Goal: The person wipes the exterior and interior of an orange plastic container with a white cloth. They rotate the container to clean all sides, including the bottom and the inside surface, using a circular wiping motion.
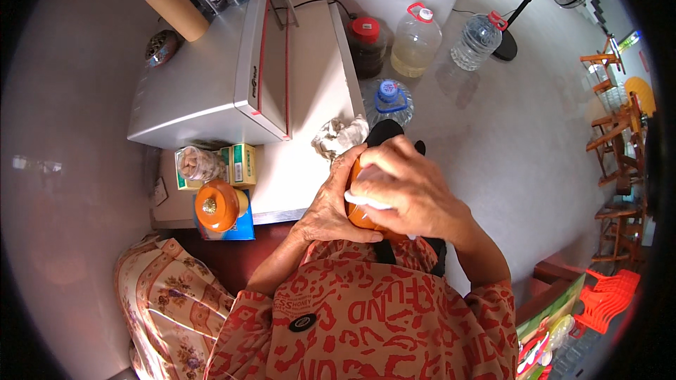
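Close in front of my body, my left hand [328,205] is wrapped round an orange, smooth, rounded object [359,221]. Much of it lies hidden under my hands, so I cannot tell its exact kind. A folded white cloth [368,201], perhaps a tissue, is pinched in my right hand [417,186] and pressed against the orange surface. Just beyond my left hand, a crumpled whitish cloth [339,136] lies on the white tabletop [289,176]. An orange round lid [217,205] with a gold knob tops a container at the table's near left.
A silver cabinet [204,91] stands on the table, bearing bottles and a brown tube [177,8]. A clear jar [201,164] sits by small boxes [243,163]. Large plastic bottles [415,42] stand on the floor beyond; wooden chairs [616,148] line the right.
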`<act>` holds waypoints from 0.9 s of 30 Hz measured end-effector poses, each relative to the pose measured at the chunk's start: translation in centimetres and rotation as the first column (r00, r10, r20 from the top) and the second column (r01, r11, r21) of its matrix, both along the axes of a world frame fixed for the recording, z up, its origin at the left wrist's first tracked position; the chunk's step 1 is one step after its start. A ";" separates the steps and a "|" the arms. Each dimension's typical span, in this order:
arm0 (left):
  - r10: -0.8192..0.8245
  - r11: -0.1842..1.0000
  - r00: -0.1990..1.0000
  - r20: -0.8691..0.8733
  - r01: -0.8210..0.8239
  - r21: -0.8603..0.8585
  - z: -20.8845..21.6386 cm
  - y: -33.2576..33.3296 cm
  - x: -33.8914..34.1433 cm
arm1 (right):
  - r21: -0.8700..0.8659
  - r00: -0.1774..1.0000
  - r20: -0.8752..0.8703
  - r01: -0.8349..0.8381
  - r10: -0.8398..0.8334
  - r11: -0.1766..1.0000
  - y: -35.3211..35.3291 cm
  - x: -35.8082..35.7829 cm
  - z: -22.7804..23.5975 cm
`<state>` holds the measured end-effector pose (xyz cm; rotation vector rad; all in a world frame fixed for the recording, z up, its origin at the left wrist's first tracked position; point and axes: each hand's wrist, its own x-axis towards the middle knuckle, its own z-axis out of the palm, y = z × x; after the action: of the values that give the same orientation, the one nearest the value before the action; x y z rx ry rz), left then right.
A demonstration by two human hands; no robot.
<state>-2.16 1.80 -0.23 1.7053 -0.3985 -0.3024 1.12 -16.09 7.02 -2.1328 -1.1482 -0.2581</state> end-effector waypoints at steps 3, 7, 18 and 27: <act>-0.021 1.000 0.999 0.050 0.020 0.010 -0.1 0.2 0.1 | 0.005 0.999 -0.032 0.010 -0.010 1.000 0.2 -0.6 0.5; 0.032 0.997 0.996 0.078 -0.026 -0.078 0.9 0.2 0.1 | 0.068 0.990 -0.075 0.128 -0.123 0.989 -0.2 1.4 -0.4; 0.028 0.972 0.999 0.030 -0.020 -0.234 -0.2 1.0 0.2 | 0.164 0.957 -0.268 0.158 -0.110 0.974 -1.8 2.5 -1.3; 0.036 0.833 0.969 -0.245 -0.164 -0.529 -0.9 0.3 0.2 | 0.119 0.962 0.157 0.208 -0.225 0.971 -1.4 -2.6 -0.9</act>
<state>-2.01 2.09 -1.18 1.1062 -0.1956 -0.2690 -1.46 -17.46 6.07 -2.1790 -0.9698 -0.5958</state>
